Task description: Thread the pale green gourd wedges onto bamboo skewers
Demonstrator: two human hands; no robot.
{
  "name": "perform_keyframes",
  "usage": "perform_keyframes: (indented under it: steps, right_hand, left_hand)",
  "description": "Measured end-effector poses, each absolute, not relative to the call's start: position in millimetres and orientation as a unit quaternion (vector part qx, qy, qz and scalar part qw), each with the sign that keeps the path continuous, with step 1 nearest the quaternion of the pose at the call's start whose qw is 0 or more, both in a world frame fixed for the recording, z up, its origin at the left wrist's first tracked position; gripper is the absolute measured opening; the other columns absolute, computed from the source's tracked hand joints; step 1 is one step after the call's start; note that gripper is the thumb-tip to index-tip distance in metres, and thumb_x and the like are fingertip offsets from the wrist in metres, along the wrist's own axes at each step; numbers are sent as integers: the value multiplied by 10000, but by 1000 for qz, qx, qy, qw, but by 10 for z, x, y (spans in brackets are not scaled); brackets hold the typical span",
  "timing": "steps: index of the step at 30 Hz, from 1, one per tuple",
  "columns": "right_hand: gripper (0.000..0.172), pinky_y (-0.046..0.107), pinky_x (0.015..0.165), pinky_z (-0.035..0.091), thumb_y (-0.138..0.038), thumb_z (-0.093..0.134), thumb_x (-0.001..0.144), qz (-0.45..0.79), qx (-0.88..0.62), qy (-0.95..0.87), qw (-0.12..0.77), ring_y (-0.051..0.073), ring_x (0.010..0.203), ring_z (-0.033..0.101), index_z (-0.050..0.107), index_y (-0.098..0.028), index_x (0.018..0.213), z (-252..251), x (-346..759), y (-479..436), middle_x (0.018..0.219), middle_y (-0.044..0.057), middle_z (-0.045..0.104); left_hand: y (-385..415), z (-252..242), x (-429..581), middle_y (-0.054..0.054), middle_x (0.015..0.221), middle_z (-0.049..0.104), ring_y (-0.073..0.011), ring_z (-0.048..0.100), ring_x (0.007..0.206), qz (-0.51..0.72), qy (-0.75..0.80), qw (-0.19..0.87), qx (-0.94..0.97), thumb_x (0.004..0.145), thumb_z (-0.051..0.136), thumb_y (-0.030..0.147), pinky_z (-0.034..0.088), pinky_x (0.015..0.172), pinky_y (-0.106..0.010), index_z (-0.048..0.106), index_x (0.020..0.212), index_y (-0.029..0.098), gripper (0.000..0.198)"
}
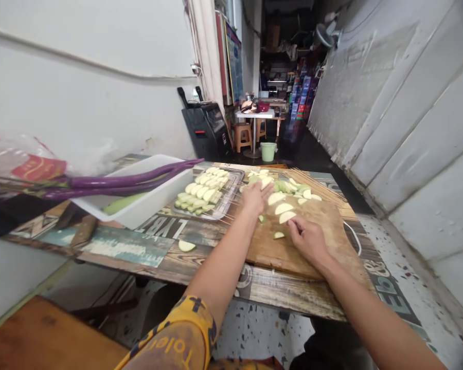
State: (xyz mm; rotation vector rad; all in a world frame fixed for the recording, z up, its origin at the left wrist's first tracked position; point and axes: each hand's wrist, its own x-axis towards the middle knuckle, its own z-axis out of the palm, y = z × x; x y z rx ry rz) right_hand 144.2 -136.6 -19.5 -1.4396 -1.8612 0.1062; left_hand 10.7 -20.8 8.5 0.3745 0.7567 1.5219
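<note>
Pale green vegetable slices [281, 204] lie scattered on a wooden cutting board [324, 236]. My left hand [253, 198] rests flat on the board near the far slices, fingers stretched toward them. My right hand [307, 237] sits closer to me with its fingers curled at a slice [286, 217]; what it grips, if anything, is hidden. A small piece [278, 235] lies just left of that hand. Bamboo skewers [324, 191] lie fanned along the board's far edge. A metal tray [231, 198] to the left holds rows of skewered slices [202, 192].
A white plastic tub [146, 205] with long purple eggplants [131, 181] sits left of the tray. One loose slice [186, 245] lies on the patterned table [139, 246]. A grey wall runs along the right; beyond are a black speaker [208, 131], stools and a green bucket [268, 151].
</note>
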Motion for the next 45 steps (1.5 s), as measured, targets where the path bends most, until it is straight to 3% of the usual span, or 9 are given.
perform_keyframes:
  steps: [31,39,45]
  right_hand:
    - [279,223,494,311,-319,413,830,56,-578,-724,372,113,482,485,626,-180,715,-82,1464,-1422,566,2,587]
    - [288,227,489,309,-330,415,834,60,-581,-722,370,114,475,482,626,-181,709,-76,1463,-1445,542,-5,571]
    - [276,229,514,340,-330,432,827,78,-579,-714,386,129,518,527,641,-181,725,-94,1475,-1426,593,10,620]
  left_hand:
    - [-227,170,90,-50,658,630,-192,659,791,663,355,621,221,800,477,125,524,739,-319,516,821,121,45]
    - [-227,182,73,-76,687,639,-224,649,846,665,351,626,207,783,488,113,519,746,-347,512,791,121,27]
    - [-240,183,82,-68,725,641,-198,653,819,660,355,622,227,776,507,129,518,743,-326,518,769,128,13]
